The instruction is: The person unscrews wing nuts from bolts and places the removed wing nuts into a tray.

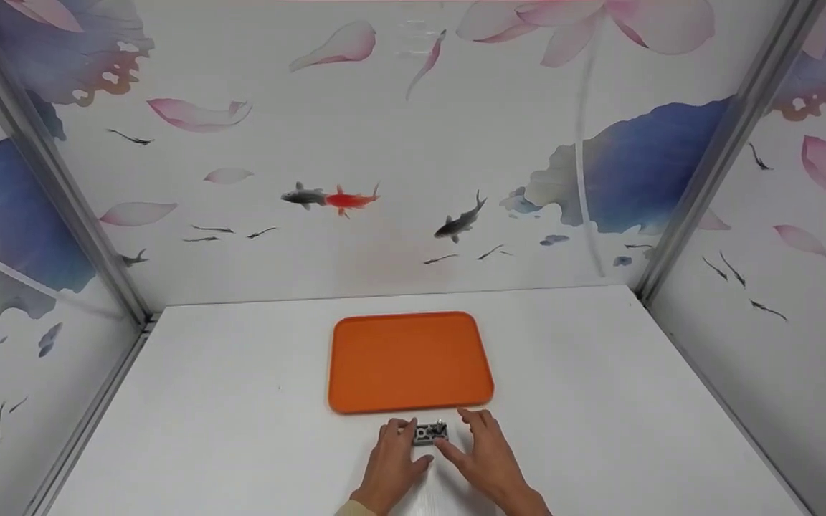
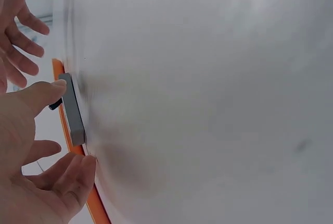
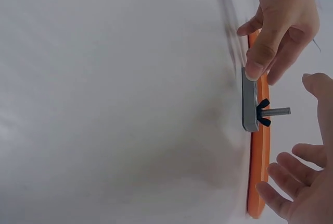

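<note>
A small grey block with holes lies on the table just in front of the orange tray. A threaded bolt stands up from it with a black wing nut at its base. My left hand is at the block's left end, fingers spread; its thumb overlaps the block in both wrist views, and contact is unclear. My right hand is at the right, thumb near the block's front right corner and fingers apart from it. Neither hand visibly grips the block.
The white table extends to both sides. Printed panels stand behind it and along the left and right, with grey metal posts at the corners.
</note>
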Action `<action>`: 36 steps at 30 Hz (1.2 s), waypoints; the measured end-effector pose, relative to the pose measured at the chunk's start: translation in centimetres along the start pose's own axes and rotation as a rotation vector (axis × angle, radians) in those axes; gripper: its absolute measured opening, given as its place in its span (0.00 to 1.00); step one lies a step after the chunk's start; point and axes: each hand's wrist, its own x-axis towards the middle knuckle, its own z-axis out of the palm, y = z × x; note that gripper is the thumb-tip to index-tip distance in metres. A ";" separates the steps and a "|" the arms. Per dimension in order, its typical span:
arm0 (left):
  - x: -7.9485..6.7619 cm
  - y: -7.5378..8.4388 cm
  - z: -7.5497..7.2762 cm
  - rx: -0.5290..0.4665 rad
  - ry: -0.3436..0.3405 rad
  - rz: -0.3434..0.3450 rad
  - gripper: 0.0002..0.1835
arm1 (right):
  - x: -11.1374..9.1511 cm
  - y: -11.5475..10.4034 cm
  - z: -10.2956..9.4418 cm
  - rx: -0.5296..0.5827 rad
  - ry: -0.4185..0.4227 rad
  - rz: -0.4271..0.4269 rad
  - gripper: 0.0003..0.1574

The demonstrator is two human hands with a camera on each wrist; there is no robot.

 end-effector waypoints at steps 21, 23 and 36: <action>1.1 -0.2 0.9 -0.031 0.018 0.049 0.26 | 0.3 -0.2 1.1 0.183 0.047 0.027 0.37; 1.1 -0.2 0.9 -0.024 0.038 0.052 0.22 | 0.3 -0.1 1.3 0.184 0.053 0.021 0.36; 1.0 -0.1 0.9 -0.059 0.044 0.031 0.13 | 0.2 -0.7 1.5 0.315 0.042 0.080 0.36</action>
